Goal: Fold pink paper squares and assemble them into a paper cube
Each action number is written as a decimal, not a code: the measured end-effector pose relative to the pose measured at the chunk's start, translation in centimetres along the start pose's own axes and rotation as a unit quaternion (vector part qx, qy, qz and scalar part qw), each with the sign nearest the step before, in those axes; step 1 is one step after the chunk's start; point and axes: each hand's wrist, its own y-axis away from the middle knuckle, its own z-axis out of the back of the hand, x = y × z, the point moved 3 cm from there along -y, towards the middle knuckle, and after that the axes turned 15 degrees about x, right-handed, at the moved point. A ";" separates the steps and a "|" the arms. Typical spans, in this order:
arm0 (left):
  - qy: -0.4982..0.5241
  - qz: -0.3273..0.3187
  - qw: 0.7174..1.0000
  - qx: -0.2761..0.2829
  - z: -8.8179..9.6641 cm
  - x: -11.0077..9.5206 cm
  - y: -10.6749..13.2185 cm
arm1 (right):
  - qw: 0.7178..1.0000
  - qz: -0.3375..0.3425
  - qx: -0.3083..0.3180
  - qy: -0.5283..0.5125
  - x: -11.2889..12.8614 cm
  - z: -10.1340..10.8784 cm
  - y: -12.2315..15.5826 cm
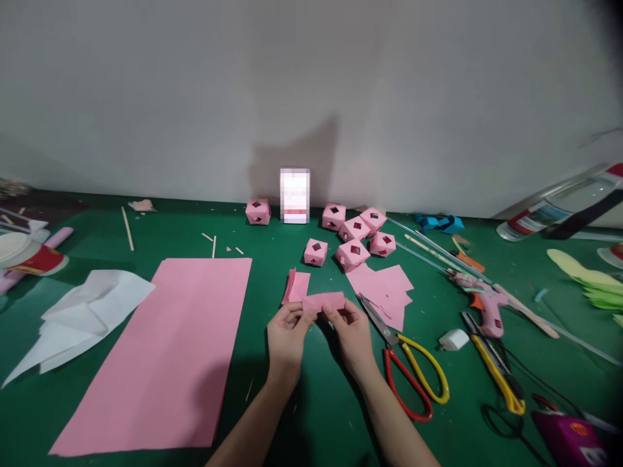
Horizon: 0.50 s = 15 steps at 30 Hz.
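A small folded strip of pink paper [323, 301] is pinched between my two hands above the green table. My left hand [287, 337] grips its left end, thumb on the near side. Its right end is held by my right hand [351, 334] in the same way. Just behind my left hand lies a little stack of pink paper pieces [298, 285]. Loose pink paper pieces [384, 288] lie beyond my right hand, with the scissors [389, 337] resting partly on them, blades toward the hand. Several folded pink paper cubes [353, 254] with diamond-shaped holes stand farther back.
Large pink sheets [160, 350] and crumpled white paper [92, 318] lie on the left, near a paper cup [34, 254]. To the right are a pink glue gun [489, 308], a yellow utility knife [496, 370], a white plug [453, 339] and a clear bottle [545, 211]. A wall borders the back.
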 end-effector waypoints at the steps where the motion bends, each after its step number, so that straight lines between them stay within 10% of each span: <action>1: -0.002 -0.002 1.000 0.000 0.0 0.1 0.0 | 1.000 0.002 0.001 -0.003 0.1 0.0 0.0; 15: -0.030 -0.081 0.993 0.075 -1.1 -0.6 -0.7 | 0.998 0.037 -0.005 0.043 -0.3 0.4 -0.6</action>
